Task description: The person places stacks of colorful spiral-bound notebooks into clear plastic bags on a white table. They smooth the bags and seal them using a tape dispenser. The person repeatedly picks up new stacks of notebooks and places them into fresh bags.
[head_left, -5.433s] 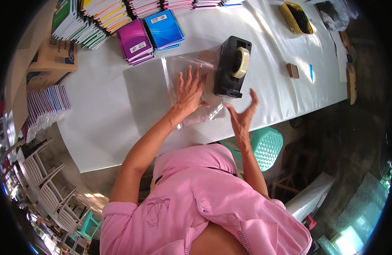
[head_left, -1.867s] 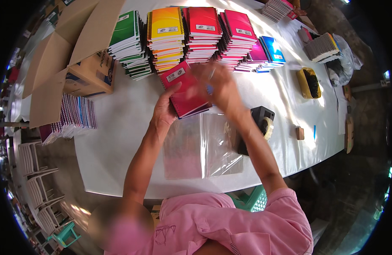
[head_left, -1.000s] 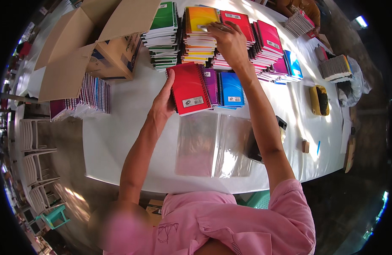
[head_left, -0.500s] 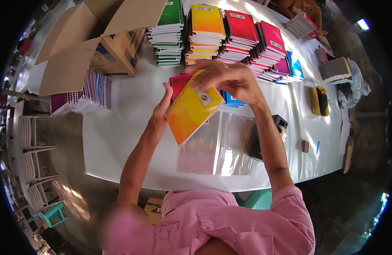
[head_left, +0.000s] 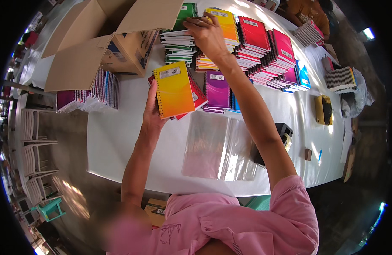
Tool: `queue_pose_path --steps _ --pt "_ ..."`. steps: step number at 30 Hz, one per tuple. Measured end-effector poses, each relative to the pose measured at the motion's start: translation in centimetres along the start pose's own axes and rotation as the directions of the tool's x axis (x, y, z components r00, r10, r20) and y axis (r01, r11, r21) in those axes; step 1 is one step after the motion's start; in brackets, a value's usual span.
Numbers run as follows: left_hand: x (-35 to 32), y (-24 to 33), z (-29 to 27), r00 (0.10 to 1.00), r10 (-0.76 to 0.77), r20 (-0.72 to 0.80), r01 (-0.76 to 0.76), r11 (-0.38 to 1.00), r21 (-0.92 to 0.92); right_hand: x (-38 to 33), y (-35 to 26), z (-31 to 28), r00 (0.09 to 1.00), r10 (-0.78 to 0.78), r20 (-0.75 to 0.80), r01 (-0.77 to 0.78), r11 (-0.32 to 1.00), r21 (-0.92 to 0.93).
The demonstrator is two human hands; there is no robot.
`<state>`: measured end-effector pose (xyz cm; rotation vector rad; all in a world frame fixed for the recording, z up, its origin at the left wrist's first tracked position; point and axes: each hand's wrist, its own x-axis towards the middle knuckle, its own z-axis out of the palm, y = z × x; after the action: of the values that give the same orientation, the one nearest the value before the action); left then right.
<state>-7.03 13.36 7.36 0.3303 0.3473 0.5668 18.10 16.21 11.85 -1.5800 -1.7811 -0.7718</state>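
My left hand (head_left: pixel 152 111) is closed around a small bundle of spiral notebooks. A yellow-orange notebook (head_left: pixel 175 91) lies on top of it, with a red notebook (head_left: pixel 198 98) fanned out beneath. My right hand (head_left: pixel 207 37) reaches to the back of the table, its fingers bent over the edge of a green notebook (head_left: pixel 188 12) on the green stack. Whether that notebook is lifted I cannot tell. The thumb's grip is hidden. A yellow notebook stack (head_left: pixel 224 22) stands just right of this hand. Purple notebooks (head_left: pixel 218 91) lie between my forearms.
Clear plastic sleeves (head_left: pixel 206 146) lie in front of me, beside a black tape dispenser (head_left: pixel 283 131). Red notebooks (head_left: pixel 254 33) and pink notebooks (head_left: pixel 284 46) are stacked at the back. An open cardboard box (head_left: pixel 130 53) stands at left, and a yellow container (head_left: pixel 323 109) at right.
My right hand has left the yellow notebook and moved up and away to the green stack. The yellow notebook has turned more upright in my left hand, over the red one.
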Motion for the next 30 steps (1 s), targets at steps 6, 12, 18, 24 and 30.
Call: queue_pose_path --steps 6,12,18,24,30 --pt "3.1 -0.1 -0.9 0.989 0.042 -0.139 -0.052 0.996 -0.069 -2.1 -2.5 -7.1 0.979 0.194 -0.066 -0.134 0.848 0.513" --pt "4.1 -3.1 -0.9 0.964 -0.055 0.260 0.058 0.998 -0.006 -3.6 -0.2 -11.3 0.874 -0.092 0.477 -0.453 0.200 0.869" --pt "3.3 -5.2 -0.6 0.945 -0.278 0.173 0.295 0.952 -0.085 -4.8 2.0 -7.8 0.936 0.085 0.342 -0.279 0.772 0.571" --pt "4.0 -5.9 1.3 0.982 -0.188 -0.017 0.188 0.982 -0.019 -5.9 3.7 -6.3 0.991 0.118 0.063 -0.111 0.988 -0.104" --pt "5.2 -6.8 1.5 0.986 -0.109 0.122 0.112 0.994 -0.016 -5.7 -1.4 -11.6 0.962 0.275 -0.008 -0.271 0.953 0.137"
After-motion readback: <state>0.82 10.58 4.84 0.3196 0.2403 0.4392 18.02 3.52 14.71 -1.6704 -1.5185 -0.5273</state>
